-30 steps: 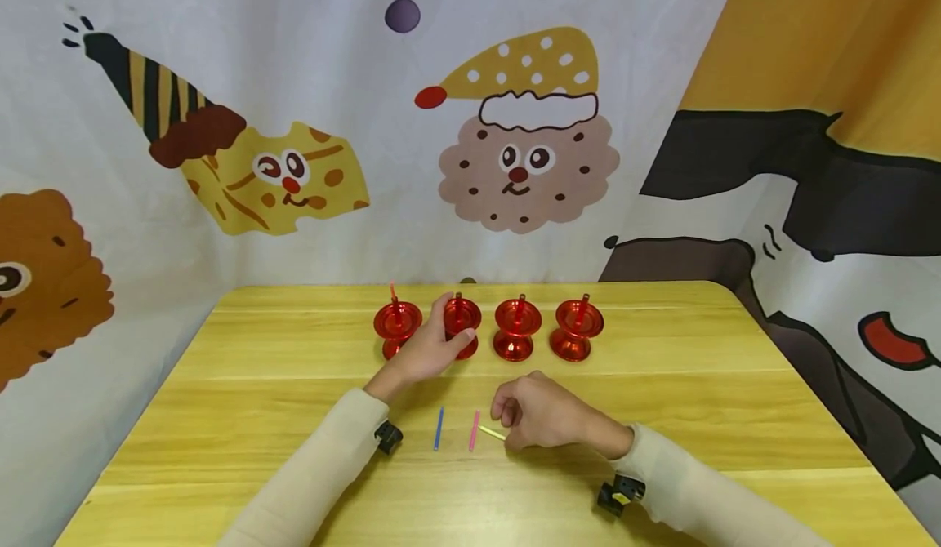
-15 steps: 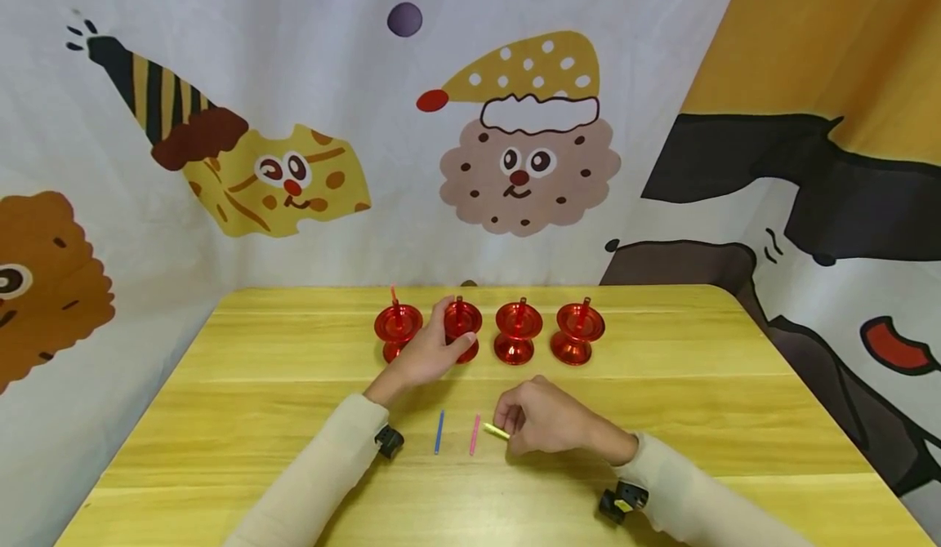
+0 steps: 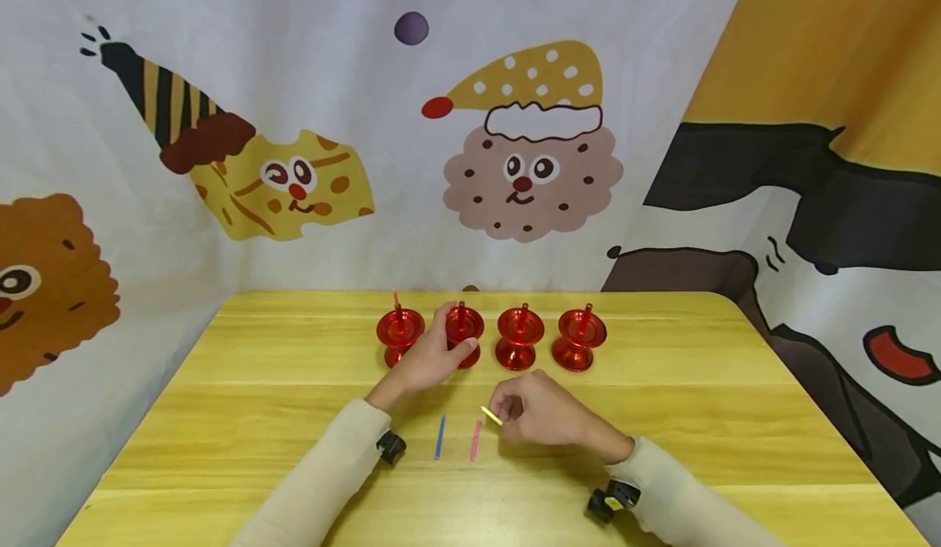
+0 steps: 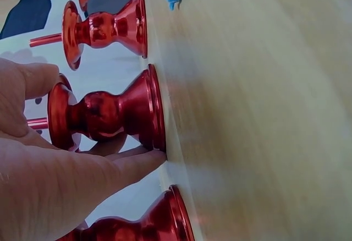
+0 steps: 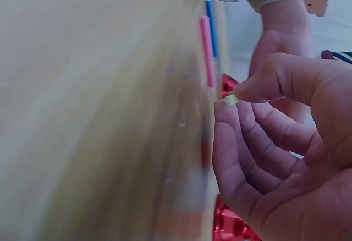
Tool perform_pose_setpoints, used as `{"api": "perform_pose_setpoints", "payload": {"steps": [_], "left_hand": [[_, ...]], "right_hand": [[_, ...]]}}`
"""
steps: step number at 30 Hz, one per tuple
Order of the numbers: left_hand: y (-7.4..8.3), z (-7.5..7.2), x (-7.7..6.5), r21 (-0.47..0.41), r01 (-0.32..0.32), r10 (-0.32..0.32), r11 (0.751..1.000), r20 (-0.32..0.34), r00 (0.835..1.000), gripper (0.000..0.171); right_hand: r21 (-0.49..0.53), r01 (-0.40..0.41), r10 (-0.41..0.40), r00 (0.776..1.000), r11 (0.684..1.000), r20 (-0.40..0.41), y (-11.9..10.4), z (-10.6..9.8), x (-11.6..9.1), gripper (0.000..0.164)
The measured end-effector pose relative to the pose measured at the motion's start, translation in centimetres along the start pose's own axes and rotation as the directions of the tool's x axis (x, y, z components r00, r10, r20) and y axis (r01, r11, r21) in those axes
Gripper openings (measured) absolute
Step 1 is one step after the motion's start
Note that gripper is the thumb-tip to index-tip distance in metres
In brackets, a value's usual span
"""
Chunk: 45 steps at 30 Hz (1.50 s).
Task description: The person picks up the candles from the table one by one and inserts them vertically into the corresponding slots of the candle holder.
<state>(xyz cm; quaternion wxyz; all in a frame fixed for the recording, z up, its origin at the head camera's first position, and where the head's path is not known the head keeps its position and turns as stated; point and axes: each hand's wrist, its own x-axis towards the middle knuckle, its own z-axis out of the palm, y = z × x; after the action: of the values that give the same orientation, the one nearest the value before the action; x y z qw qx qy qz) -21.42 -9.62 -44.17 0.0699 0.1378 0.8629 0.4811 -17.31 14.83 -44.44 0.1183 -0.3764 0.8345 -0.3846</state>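
Observation:
Four-in-a-row is not counted here; several red metal candle holders line the back of the table, and my left hand (image 3: 432,357) grips the second from the left, a shiny candle holder (image 3: 468,326). In the left wrist view its thumb and fingers wrap the dish and base of that upright holder (image 4: 102,114). My right hand (image 3: 546,410) pinches a thin yellow candle (image 3: 491,415) just above the table. Only a pale end of this candle (image 5: 230,100) shows between thumb and fingertip in the right wrist view. The leftmost holder (image 3: 400,328) bears a thin red candle (image 3: 396,300).
A blue candle (image 3: 440,438) and a pink candle (image 3: 476,440) lie in front of the hands on the wooden table (image 3: 257,416). Two more red holders (image 3: 520,328) stand to the right of the gripped one. A cartoon-printed curtain (image 3: 316,57) hangs behind the table.
The yellow candle has come up off the table in my right hand, its tip rising beyond the pink candle. My left hand stays on its holder. The head view has tilted up slightly.

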Motion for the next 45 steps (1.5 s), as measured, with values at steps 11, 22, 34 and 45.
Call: {"api": "perform_pose_setpoints", "payload": {"steps": [11,22,34,45], "left_hand": [[0.0,0.2,0.1,-0.030,0.019,-0.020,0.999,-0.005,1.000,0.080],[0.1,0.0,0.0,-0.043,0.036,-0.035,0.998,0.011,0.999,0.082],[0.0,0.0,0.0,-0.068,0.012,-0.012,0.998,0.011,1.000,0.083],[0.1,0.0,0.0,-0.063,0.009,-0.009,0.998,0.008,1.000,0.082]], "right_hand": [[0.067,0.007,0.001,0.993,0.998,-0.114,-0.9,-1.3,1.6,0.019],[0.081,0.033,-0.009,0.961,0.996,-0.275,-1.4,-1.9,3.8,0.017],[0.049,0.052,-0.023,0.881,0.997,-0.473,-1.5,-1.9,6.2,0.012],[0.020,0.121,-0.084,0.790,0.992,-0.607,-1.9,-2.1,8.5,0.008]]}}
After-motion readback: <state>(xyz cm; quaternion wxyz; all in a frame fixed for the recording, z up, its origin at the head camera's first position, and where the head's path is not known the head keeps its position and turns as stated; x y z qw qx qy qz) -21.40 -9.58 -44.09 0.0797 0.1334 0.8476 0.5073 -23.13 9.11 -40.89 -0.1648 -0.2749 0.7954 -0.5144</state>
